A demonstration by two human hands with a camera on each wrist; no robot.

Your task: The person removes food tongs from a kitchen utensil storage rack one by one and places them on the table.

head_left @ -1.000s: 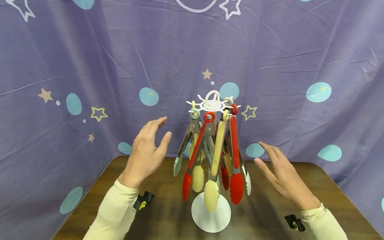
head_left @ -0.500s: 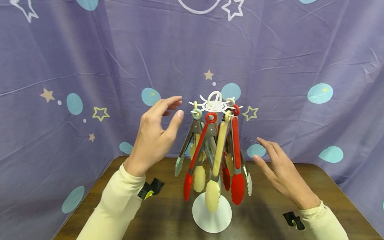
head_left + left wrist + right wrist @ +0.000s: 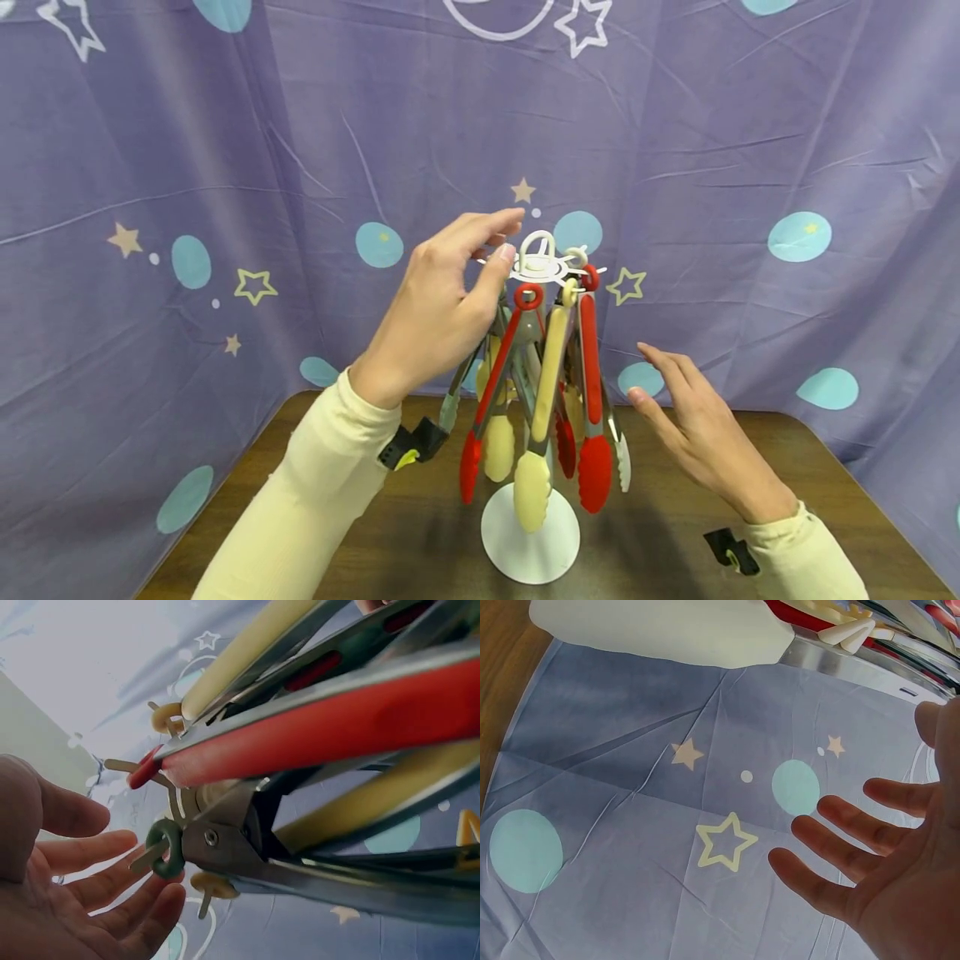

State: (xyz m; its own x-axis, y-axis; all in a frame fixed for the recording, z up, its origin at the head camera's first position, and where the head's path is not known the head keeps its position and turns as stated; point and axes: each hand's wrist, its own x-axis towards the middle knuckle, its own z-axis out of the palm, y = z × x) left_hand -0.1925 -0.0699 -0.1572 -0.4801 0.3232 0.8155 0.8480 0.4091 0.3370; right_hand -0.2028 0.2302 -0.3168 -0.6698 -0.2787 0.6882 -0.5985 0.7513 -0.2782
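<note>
Several kitchen tongs hang by their end rings from the arms of a white stand (image 3: 531,533). Red tongs (image 3: 495,375) and cream tongs (image 3: 551,375) face me, and another red pair (image 3: 590,358) hangs at the right. My left hand (image 3: 446,296) is at the top left of the stand, fingers loosely bent, in front of the green-ringed tongs. In the left wrist view, the fingers of the left hand (image 3: 90,885) lie around the green ring (image 3: 168,849), thumb apart from it. My right hand (image 3: 708,429) hovers right of the stand with its fingers spread, holding nothing.
The stand is on a brown wooden table (image 3: 645,542). A purple curtain (image 3: 675,125) with stars and blue spots hangs behind it. White tongs (image 3: 667,634) hang close to the right hand. Each wrist wears a black strap (image 3: 412,442).
My left hand has moved up and to the right, from beside the stand to its upper left arms. My right hand has hardly moved.
</note>
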